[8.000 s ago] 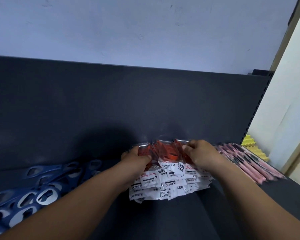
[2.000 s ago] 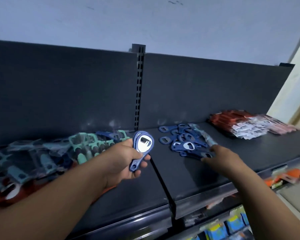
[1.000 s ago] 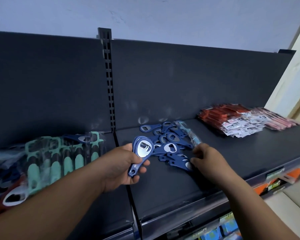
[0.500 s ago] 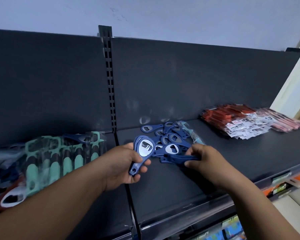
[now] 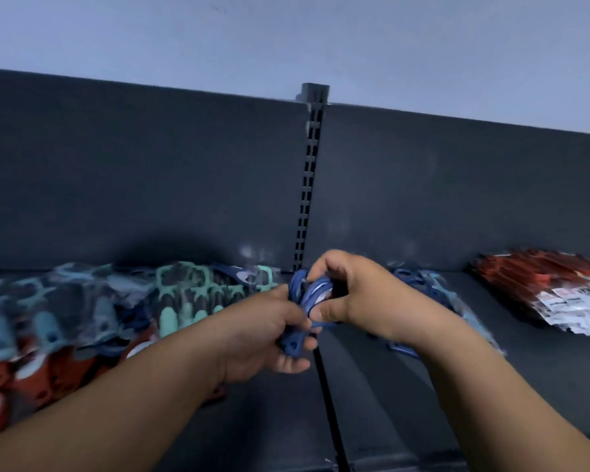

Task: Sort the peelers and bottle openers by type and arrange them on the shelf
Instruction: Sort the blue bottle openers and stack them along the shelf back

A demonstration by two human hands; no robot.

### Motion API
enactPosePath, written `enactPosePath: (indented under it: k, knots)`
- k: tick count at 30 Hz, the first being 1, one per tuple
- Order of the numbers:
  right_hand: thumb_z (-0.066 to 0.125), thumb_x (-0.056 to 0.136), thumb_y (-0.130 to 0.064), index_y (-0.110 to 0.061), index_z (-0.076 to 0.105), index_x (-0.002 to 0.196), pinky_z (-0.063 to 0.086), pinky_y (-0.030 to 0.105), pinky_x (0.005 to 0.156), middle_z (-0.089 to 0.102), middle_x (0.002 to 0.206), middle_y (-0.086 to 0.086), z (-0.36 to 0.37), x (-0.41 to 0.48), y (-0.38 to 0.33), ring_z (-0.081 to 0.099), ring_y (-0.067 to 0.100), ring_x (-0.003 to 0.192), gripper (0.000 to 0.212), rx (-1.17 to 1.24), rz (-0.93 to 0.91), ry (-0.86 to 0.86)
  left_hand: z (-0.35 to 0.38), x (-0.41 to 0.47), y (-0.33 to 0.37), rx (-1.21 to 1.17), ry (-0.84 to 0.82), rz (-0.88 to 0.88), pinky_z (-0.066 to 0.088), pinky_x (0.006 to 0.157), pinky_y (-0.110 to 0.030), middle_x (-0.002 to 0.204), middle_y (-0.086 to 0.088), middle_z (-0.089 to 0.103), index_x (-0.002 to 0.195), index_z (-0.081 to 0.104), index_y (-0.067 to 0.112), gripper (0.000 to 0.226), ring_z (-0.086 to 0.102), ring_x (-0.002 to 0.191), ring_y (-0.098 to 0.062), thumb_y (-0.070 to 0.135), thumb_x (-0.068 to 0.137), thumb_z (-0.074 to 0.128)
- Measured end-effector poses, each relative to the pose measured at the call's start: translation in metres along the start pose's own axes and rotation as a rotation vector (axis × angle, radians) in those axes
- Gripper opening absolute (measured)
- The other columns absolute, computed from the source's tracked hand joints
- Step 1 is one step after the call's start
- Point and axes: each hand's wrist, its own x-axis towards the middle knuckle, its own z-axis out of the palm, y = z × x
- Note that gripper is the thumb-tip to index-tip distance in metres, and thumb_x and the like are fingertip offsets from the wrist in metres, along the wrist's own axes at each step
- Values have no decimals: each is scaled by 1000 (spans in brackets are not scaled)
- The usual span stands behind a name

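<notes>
- left hand [image 5: 266, 332]: fingers curled round the handle end of a bunch of blue bottle openers [image 5: 304, 292], thumb on top.
- right hand [image 5: 351, 294]: fingers curled over the head end of the same bunch, clamped on it. the bunch is held in the air between both hands, above the front of the shelf [image 5: 423, 403], in line with the slotted upright [image 5: 309, 185].
- loose blue bottle openers [image 5: 423, 281]: heaped on the shelf right of the upright, partly hidden by the right wrist.
- teal peelers [image 5: 184, 284]: row left of the upright, against the dark back panel [image 5: 133, 172].
- red packaged peelers [image 5: 542, 277]: stack at far right, white labels toward the front.
- red-and-white items [image 5: 58, 366]: far left front, too blurred to identify.
</notes>
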Motion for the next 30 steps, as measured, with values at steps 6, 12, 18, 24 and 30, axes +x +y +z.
enactPosePath:
  k: [6, 12, 18, 24, 30]
  knots:
    - [75, 79, -22, -34, 38, 138, 43, 26, 94, 42, 133, -9, 54, 34, -42, 49, 5, 112, 72, 151, 33, 175, -59, -33, 7, -40, 124, 168, 39, 53, -26, 92, -7, 58, 122, 51, 13, 45, 53, 65, -12, -12, 87, 39]
    - [59, 92, -14, -22, 58, 115, 43, 26, 53, 59, 94, 7, 133, 69, -115, 58, 15, 74, 24, 696, 4, 11, -108, -72, 12, 334, 275, 357, 39, 45, -18, 82, -6, 55, 98, 49, 23, 39, 47, 62, -11, -12, 83, 44]
    - [60, 90, -16, -18, 51, 74, 36, 33, 60, 48, 67, 6, 200, 117, -179, 45, 19, 64, 19, 645, -5, 196, -192, -101, 4, 562, 538, 356, 54, 75, -45, 104, -12, 61, 119, 44, 11, 42, 63, 91, -27, 14, 78, 53]
    - [59, 90, -30, -19, 44, 73, 30, 31, 55, 38, 62, 5, 257, 160, -233, 35, 19, 56, 25, 610, 81, 84, -267, -145, -7, 941, 832, 343, 31, 64, -31, 95, -2, 44, 101, 39, 16, 10, 44, 78, -19, 17, 93, 44]
    - [55, 91, -31, -15, 43, 77, 36, 32, 62, 47, 70, 7, 309, 196, -277, 44, 20, 66, 25, 335, 59, -8, -326, -168, -13, 986, 875, 317, 35, 72, -25, 113, -4, 45, 133, 34, 10, 44, 45, 91, -16, 13, 91, 45]
